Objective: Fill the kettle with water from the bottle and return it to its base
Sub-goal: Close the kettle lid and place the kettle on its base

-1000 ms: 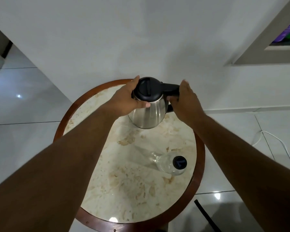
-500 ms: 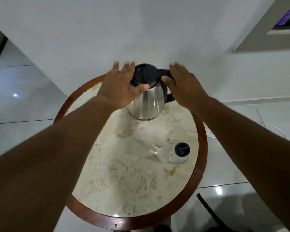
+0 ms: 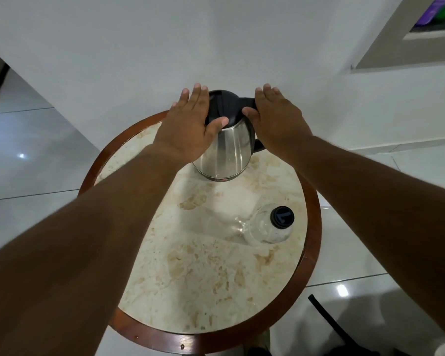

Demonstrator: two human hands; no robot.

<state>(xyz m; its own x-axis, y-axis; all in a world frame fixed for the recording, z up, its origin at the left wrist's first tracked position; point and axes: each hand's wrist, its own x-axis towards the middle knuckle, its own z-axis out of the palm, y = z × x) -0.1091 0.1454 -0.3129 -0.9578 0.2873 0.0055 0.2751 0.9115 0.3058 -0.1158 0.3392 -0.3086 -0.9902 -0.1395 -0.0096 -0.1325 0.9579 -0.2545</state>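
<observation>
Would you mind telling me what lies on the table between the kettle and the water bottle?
Nothing: in the head view, only bare marble tabletop separates the kettle from the capped bottle.

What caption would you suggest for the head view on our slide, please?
Both open hands, left hand and right hand, flank the steel kettle on the round table; capped bottle nearby.

Round bench against a white wall

The bench [image 3: 195, 273] has a cream marbled top and dark wood rim; glossy white floor tiles [image 3: 31, 163] surround it, and a black strap [image 3: 329, 319] lies lower right.
</observation>
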